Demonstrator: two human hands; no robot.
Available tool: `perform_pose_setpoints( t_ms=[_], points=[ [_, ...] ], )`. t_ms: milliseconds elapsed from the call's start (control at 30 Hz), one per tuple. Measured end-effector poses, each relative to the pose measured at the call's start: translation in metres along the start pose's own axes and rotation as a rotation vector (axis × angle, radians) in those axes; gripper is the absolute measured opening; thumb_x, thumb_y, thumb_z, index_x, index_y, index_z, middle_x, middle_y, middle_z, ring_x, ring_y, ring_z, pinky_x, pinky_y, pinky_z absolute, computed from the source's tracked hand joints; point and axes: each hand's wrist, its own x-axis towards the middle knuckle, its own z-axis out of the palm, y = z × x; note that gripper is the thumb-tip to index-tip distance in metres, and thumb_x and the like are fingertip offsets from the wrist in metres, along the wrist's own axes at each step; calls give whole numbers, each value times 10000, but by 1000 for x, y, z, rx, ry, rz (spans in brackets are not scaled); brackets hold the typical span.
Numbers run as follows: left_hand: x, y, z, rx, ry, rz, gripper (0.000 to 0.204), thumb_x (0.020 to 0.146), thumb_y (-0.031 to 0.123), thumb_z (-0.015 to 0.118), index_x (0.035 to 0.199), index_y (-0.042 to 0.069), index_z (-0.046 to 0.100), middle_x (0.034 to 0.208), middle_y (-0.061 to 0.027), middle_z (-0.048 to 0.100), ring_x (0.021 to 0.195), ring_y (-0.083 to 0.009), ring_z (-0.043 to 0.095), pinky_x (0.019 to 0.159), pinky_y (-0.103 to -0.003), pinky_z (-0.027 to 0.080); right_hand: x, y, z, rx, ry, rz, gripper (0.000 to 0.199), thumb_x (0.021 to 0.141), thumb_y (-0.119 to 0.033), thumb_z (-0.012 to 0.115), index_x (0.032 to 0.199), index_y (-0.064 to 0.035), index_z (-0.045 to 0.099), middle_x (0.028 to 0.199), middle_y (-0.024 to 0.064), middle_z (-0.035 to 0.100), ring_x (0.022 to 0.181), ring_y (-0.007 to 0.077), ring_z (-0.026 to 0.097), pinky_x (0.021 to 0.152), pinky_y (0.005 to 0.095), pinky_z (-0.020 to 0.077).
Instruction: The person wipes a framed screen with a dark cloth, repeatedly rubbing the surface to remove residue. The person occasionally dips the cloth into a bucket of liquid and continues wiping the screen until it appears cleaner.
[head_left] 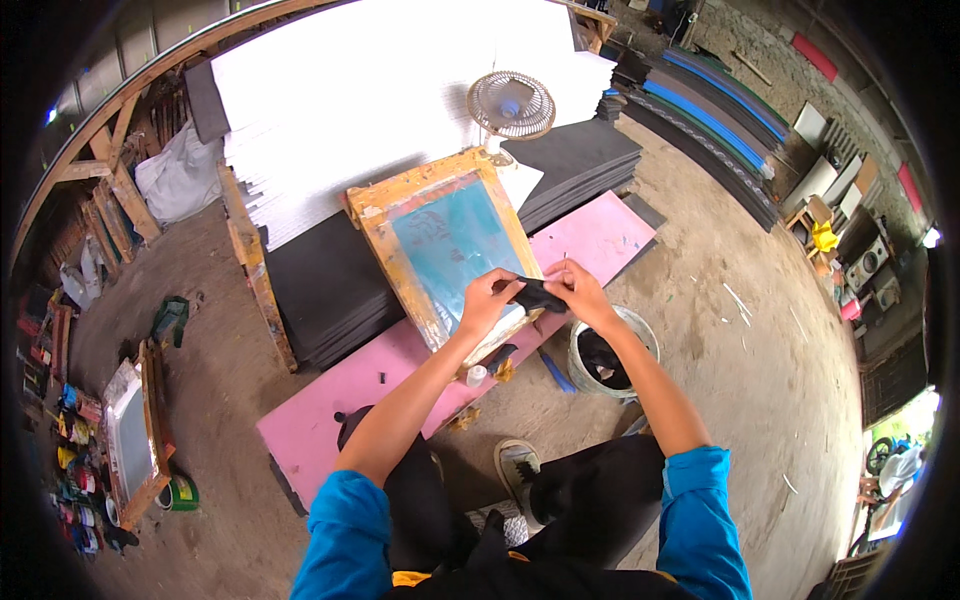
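Crosswise, my pinching left hand [487, 301] and right hand [580, 294] hold crumpled black cloth [537, 296] by a wood-framed teal screen's [452, 243] near-right corner.

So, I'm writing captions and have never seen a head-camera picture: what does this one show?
No machine here: a wide camera on a person's head looks down, bending straight edges. The person's bare left hand and right hand hold a small piece of dark, soft-looking material between them. Nearby is a yellowish wooden frame around a flat teal panel. A small white bottle is on the long pink board. A pale round bucket is by the right forearm.
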Motion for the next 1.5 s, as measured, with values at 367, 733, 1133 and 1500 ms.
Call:
perform_pose_setpoints(
  t_ms=[367, 733, 1133, 1500],
  points=[
    [-8, -48, -15, 280, 131, -30, 146, 843, 101, 670, 969, 28, 660, 841, -127, 705, 724, -207, 678, 650, -323, 522, 2, 94, -42, -46, 96, 174, 185, 933, -131, 534, 947, -6, 670, 682, 88, 676, 579, 137, 641, 574, 290, 509],
    [-26, -117, 32, 842, -282, -98, 407, 820, 157, 696, 1189, 75, 544, 1139, -161, 622, 1022, -306, 637, 880, -384, 505, -41, 169, 66, -746, -553, -162, 146, 852, -115, 586, 974, -44, 622, 1050, 178, 626, 978, 345, 632, 826, 457, 511],
    [-97, -166, -2, 959, -467, -98, 564, 691, 292, 796, 1161, 121, 535, 1160, -107, 527, 1078, -306, 586, 787, -425, 547, 5, 207, 139, -529, -469, -268, 214, 829, -43, 561, 1032, -69, 622, 1136, 164, 482, 995, 337, 612, 834, 423, 532],
    [-96, -157, -13, 672, -343, -137, 575, 752, 114, 761, 1211, 112, 414, 962, -179, 662, 914, -378, 657, 739, -451, 536, 19, 180, 102, -146, -211, 61, 222, 834, -104, 630, 1052, -80, 598, 867, 161, 627, 829, 294, 632, 718, 410, 477]
  ],
)
